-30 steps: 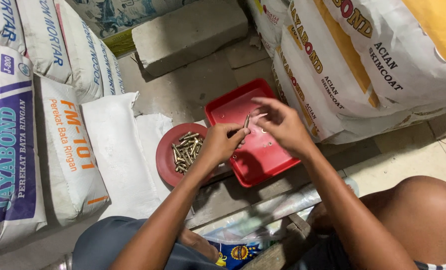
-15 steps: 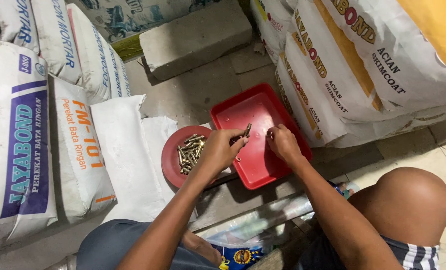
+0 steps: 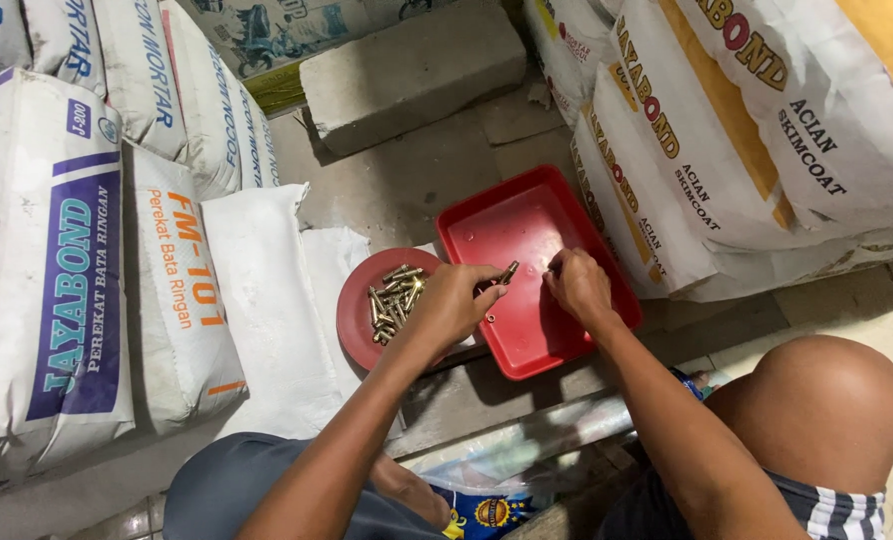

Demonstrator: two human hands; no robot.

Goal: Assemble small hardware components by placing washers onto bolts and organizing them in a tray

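My left hand (image 3: pixel 454 303) is closed around a brass-coloured bolt (image 3: pixel 508 272), holding it over the left part of a red square tray (image 3: pixel 527 225). My right hand (image 3: pixel 577 285) rests inside the same tray, fingers curled down on its floor; whether it holds a small part I cannot tell. A small ring-shaped piece (image 3: pixel 491 318) lies on the tray below my left hand. Left of the tray sits a round red plate (image 3: pixel 355 305) with a heap of several brass bolts (image 3: pixel 395 298) on it.
Stacked white cement and mortar sacks (image 3: pixel 77 250) stand on the left, more sacks (image 3: pixel 727 130) on the right against the tray. A grey concrete block (image 3: pixel 412 70) lies behind. My bare knee (image 3: pixel 817 410) is at the lower right, a plastic packet (image 3: pixel 487 510) below.
My right hand has dropped from above the tray onto its floor, closer to my left hand. The left hand keeps holding the bolt over the tray. The view has shifted slightly.
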